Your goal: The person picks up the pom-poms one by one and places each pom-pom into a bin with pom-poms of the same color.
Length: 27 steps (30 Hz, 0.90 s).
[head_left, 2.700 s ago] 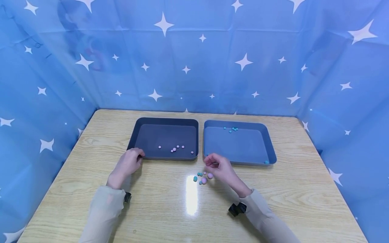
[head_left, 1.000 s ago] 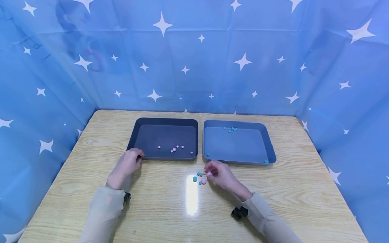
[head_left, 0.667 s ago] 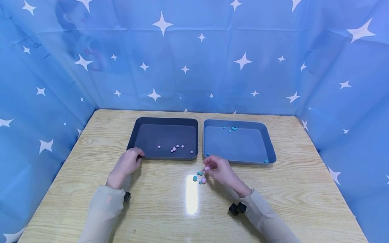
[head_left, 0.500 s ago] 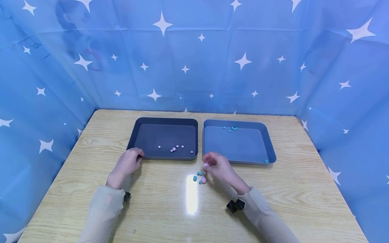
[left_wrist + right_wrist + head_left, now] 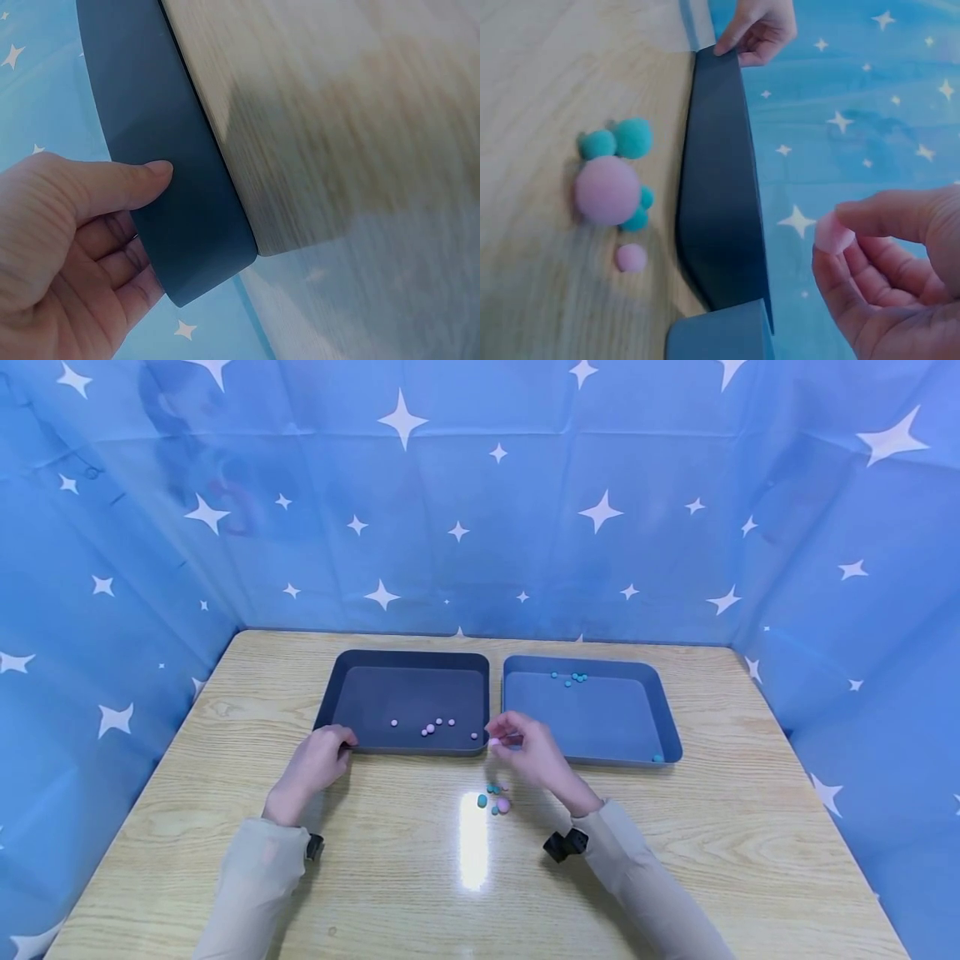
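My left hand (image 5: 318,762) grips the near left corner of the dark tray (image 5: 405,660). In the left wrist view the thumb presses on the tray's outer wall (image 5: 187,225), with the fingers curled on its other side. My right hand (image 5: 528,752) pinches a pink pom-pom (image 5: 832,234) between thumb and fingertips. It hovers by the near facing corners of the dark tray and the blue tray (image 5: 600,727). On the table in front lie a large pink pom-pom (image 5: 607,190), a small pink pom-pom (image 5: 631,258) and several teal pom-poms (image 5: 633,138).
Several pink pom-poms (image 5: 430,728) lie inside the dark tray. Teal pom-poms (image 5: 575,677) sit near the back of the blue tray, another teal one (image 5: 657,759) in its near right corner. A star-patterned blue curtain (image 5: 480,485) encloses the wooden table (image 5: 390,860).
My right hand has picked up a pink pom-pom from the pile, lifted it and carried it forward and left toward the gap between the trays. My left hand has stayed on the dark tray.
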Available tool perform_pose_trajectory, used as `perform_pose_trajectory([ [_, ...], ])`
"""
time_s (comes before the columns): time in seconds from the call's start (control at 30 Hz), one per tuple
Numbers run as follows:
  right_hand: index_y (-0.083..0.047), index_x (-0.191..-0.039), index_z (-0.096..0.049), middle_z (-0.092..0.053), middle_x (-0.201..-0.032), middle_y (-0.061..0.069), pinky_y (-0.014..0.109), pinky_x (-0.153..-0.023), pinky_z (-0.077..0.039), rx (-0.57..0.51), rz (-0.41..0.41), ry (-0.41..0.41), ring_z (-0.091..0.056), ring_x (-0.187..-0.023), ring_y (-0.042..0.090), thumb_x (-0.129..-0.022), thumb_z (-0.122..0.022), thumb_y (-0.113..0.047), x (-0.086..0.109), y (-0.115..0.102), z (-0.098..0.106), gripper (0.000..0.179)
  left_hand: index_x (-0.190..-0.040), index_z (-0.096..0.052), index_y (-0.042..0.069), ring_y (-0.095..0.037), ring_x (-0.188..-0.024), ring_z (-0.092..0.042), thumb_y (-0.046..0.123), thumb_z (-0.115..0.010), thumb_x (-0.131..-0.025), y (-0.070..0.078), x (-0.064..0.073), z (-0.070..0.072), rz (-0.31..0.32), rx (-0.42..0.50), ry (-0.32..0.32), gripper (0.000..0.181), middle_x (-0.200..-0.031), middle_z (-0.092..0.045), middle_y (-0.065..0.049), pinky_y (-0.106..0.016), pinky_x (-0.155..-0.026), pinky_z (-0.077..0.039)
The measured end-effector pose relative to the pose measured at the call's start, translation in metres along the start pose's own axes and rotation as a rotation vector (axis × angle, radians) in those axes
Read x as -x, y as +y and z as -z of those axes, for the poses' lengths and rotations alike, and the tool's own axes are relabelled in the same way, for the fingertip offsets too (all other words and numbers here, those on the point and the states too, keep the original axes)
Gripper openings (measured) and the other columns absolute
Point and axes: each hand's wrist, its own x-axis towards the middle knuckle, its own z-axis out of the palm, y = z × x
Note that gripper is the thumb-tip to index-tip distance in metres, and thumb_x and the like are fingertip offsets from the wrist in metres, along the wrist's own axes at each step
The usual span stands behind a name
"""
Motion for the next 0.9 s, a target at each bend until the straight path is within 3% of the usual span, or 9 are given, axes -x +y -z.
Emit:
perform_pose_trajectory([
  [0.6,0.002,-0.100,-0.061,-0.064,-0.096,0.018,0.041,-0.079,-0.052,-0.104,0.010,0.039,-0.061,-0.084,0.028,-0.086,-0.064,0.001,-0.027,-0.014,-0.012,0.015,-0.080,-0.066,-0.003,-0.031,-0.078,-0.062,-0.013,-0.059,-0.074,0.000,0.000,0.000,-0.012,0.004,0.009,0.014,-0.080,-0.064,-0.014,-0.043,-0.070,-0.052],
  [0.9,0.010,-0.100,-0.058,-0.061,-0.097,0.029,0.043,-0.080,-0.052,-0.145,0.007,0.049,-0.061,-0.087,0.037,-0.086,-0.059,0.007,-0.033,-0.051,-0.010,0.014,-0.079,-0.066,-0.002,-0.031,-0.077,-0.062,-0.013,-0.059,-0.072,0.000,0.000,0.001,-0.019,-0.001,0.015,0.014,-0.078,-0.063,-0.013,-0.043,-0.067,-0.051],
])
